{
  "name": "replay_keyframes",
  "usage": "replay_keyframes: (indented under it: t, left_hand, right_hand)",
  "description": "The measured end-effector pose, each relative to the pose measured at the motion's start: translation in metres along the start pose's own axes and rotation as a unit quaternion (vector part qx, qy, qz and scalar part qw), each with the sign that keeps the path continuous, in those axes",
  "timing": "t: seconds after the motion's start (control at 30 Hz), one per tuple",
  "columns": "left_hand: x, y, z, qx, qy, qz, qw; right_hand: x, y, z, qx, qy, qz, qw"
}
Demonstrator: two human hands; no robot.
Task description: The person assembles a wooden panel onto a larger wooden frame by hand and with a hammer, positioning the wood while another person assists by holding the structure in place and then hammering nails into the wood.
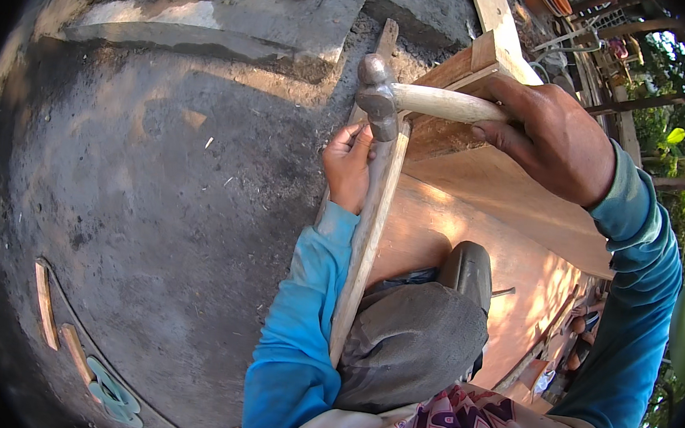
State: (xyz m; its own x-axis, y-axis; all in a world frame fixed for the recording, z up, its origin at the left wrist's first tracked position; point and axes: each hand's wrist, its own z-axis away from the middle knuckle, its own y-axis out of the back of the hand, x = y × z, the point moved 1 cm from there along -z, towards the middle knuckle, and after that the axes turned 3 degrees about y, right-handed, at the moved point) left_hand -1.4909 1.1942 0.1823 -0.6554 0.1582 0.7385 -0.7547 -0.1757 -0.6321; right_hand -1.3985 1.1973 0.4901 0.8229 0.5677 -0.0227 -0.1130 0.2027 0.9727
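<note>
With the long wooden rail (370, 241) as our landmark, we see the hammer (422, 99) at its far end, the steel head in line with it and the handle reaching out to its right, where our right hand (557, 135) has its fingers wrapped round the grip. Our left hand (348, 174) is along the rail's left side near that far end, thumb and fingertips drawn together just below the hammer head; whether they pinch anything small we cannot tell. The likeliest trouble, we judge, is a bruised thumb, since a glancing blow or a slipping grip could bring the steel onto those fingertips. Our knee (421, 335) is beside the rail's right side, nearer us, so a nudge from it might jog the rail and spoil our aim
</note>
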Motion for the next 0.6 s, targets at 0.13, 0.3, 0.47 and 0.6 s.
replay_keyframes:
  t: [0.13,0.3,0.47,0.6]
  left_hand:
    - [-0.018,0.027,-0.008,0.061,0.043,0.055,0.996]
    - [-0.038,0.054,-0.009,0.066,0.052,-0.009,0.996]
    - [-0.062,0.054,-0.013,0.102,0.055,0.029,0.993]
    - [-0.084,0.066,-0.027,0.102,0.055,0.048,0.992]
  right_hand:
    - [-0.015,0.007,-0.008,-0.006,0.025,0.056,0.998]
    - [-0.009,0.002,-0.01,0.022,0.069,0.063,0.995]
    - [-0.001,-0.011,-0.022,0.044,0.073,0.076,0.993]
    - [-0.007,-0.014,-0.033,0.019,0.077,0.104,0.991]
